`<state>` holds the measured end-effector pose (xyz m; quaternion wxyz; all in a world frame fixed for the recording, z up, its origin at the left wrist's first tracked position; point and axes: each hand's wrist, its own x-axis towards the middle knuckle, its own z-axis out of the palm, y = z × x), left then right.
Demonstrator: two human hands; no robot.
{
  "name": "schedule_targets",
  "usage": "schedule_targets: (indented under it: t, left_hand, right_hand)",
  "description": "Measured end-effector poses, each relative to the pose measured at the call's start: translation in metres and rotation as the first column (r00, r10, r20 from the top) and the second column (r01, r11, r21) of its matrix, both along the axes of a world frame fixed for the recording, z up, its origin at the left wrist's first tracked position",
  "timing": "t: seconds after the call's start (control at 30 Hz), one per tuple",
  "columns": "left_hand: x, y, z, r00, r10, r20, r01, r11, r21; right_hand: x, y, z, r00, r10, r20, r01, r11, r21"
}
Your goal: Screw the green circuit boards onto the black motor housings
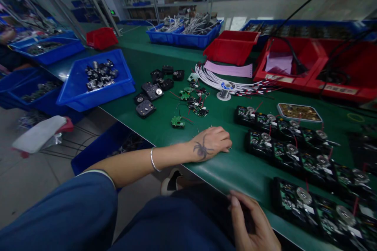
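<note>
Resting flat on mat (165, 125): left hand (210, 144), prob. empty

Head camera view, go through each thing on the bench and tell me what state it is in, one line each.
left hand: palm down on the green mat, holding nothing.
right hand: at the bench edge, fingers curled, grasp unclear.
assembled modules: laid in rows, tops uncovered.
black housings: loose, scattered.
small green boards: loose, wires attached.
solder spool: lying flat.
white cable bundle: coiled.
blue bin: partly filled with metal parts.
</note>
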<state>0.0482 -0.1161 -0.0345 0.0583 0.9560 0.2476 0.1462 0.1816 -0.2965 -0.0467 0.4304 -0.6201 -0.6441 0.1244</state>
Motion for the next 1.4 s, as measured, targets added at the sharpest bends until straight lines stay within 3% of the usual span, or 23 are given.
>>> schedule_targets:
  t: [0.07, 0.13, 0.23, 0.3, 0.37, 0.43, 0.5, 0.57, 0.63, 0.67, 0.7, 0.73, 0.8, 0.83, 0.9, 0.97, 1.03, 1.1, 1.2, 1.33, 1.4]
  left_hand:
    - [-0.025, -0.003, 0.006, 0.991, 0.095, 0.09, -0.092, 0.995, -0.03]
    - [-0.056, -0.004, 0.011, 0.94, 0.268, 0.211, -0.247, 0.962, -0.119]
    - [-0.099, -0.002, 0.013, 0.808, 0.533, 0.25, -0.473, 0.841, -0.264]
    - [-0.115, -0.003, 0.012, 0.75, 0.612, 0.249, -0.541, 0.785, -0.302]
    - [-0.117, -0.01, 0.013, 0.698, 0.657, 0.283, -0.576, 0.751, -0.323]
    - [-0.106, -0.026, 0.018, 0.635, 0.679, 0.368, -0.474, 0.719, -0.509]
    - [-0.086, -0.049, 0.027, 0.553, 0.693, 0.463, -0.146, 0.628, -0.765]
    - [-0.066, -0.073, 0.034, 0.499, 0.705, 0.503, 0.144, 0.505, -0.851]
    - [-0.051, -0.092, 0.038, 0.542, 0.678, 0.496, 0.225, 0.452, -0.863]
    - [-0.046, -0.098, 0.039, 0.586, 0.651, 0.483, 0.19, 0.469, -0.863]
    - [-0.043, -0.102, 0.038, 0.631, 0.62, 0.467, 0.108, 0.526, -0.844]
    - [-0.043, -0.104, 0.037, 0.671, 0.585, 0.455, -0.007, 0.619, -0.785]
    - [-0.045, -0.103, 0.034, 0.771, 0.471, 0.429, -0.22, 0.829, -0.515]
    - [-0.048, -0.101, 0.032, 0.826, 0.39, 0.407, -0.261, 0.904, -0.338]
    - [-0.053, -0.098, 0.029, 0.908, 0.224, 0.354, -0.219, 0.974, -0.053]
    - [-0.057, -0.097, 0.029, 0.934, 0.118, 0.336, -0.152, 0.986, 0.076]
    - [-0.058, -0.098, 0.03, 0.932, 0.063, 0.358, -0.092, 0.994, 0.066]
    - [-0.056, -0.102, 0.033, 0.927, 0.025, 0.374, -0.005, 0.998, -0.055]
    - [-0.053, -0.103, 0.037, 0.893, 0.065, 0.445, 0.057, 0.965, -0.256]
    - [-0.043, -0.077, 0.038, 0.858, 0.155, 0.49, 0.103, 0.882, -0.459]
    - [-0.033, -0.051, 0.035, 0.895, 0.171, 0.412, 0.037, 0.892, -0.451]
  right_hand:
    - [0.0, 0.0, -0.001, 1.0, -0.003, 0.008, 0.003, 1.0, -0.003]
    - [0.0, 0.002, -0.002, 1.0, 0.01, 0.006, -0.01, 1.0, -0.011]
    - [-0.001, 0.006, -0.003, 0.999, 0.039, -0.037, -0.039, 0.999, -0.023]
    - [-0.004, 0.012, -0.001, 0.993, 0.074, -0.088, -0.079, 0.996, -0.048]
    - [-0.011, 0.019, 0.004, 0.978, 0.103, -0.182, -0.122, 0.988, -0.097]
    - [-0.019, 0.028, 0.013, 0.931, 0.104, -0.35, -0.168, 0.973, -0.157]
    - [-0.028, 0.035, 0.022, 0.821, 0.083, -0.565, -0.229, 0.954, -0.192]
    - [-0.034, 0.04, 0.03, 0.692, 0.052, -0.72, -0.297, 0.929, -0.218]
    - [-0.036, 0.042, 0.037, 0.622, 0.0, -0.783, -0.322, 0.912, -0.256]
    - [-0.035, 0.042, 0.038, 0.611, -0.035, -0.791, -0.315, 0.906, -0.283]
    - [-0.034, 0.041, 0.04, 0.604, -0.074, -0.793, -0.298, 0.903, -0.311]
    - [-0.032, 0.039, 0.04, 0.597, -0.114, -0.794, -0.271, 0.903, -0.333]
    - [-0.028, 0.035, 0.039, 0.585, -0.178, -0.791, -0.241, 0.894, -0.379]
    - [-0.027, 0.032, 0.038, 0.581, -0.199, -0.789, -0.236, 0.887, -0.398]
    - [-0.024, 0.029, 0.035, 0.58, -0.22, -0.785, -0.247, 0.87, -0.426]
    - [-0.024, 0.027, 0.031, 0.578, -0.223, -0.785, -0.277, 0.851, -0.446]
    - [-0.025, 0.027, 0.028, 0.574, -0.229, -0.786, -0.305, 0.831, -0.465]
    - [-0.027, 0.028, 0.026, 0.56, -0.234, -0.795, -0.326, 0.819, -0.471]
    - [-0.026, 0.028, 0.028, 0.528, -0.265, -0.807, -0.318, 0.819, -0.477]
    - [-0.017, 0.023, 0.035, 0.574, -0.354, -0.739, -0.112, 0.859, -0.499]
    - [-0.012, 0.019, 0.039, 0.603, -0.398, -0.691, 0.011, 0.871, -0.492]
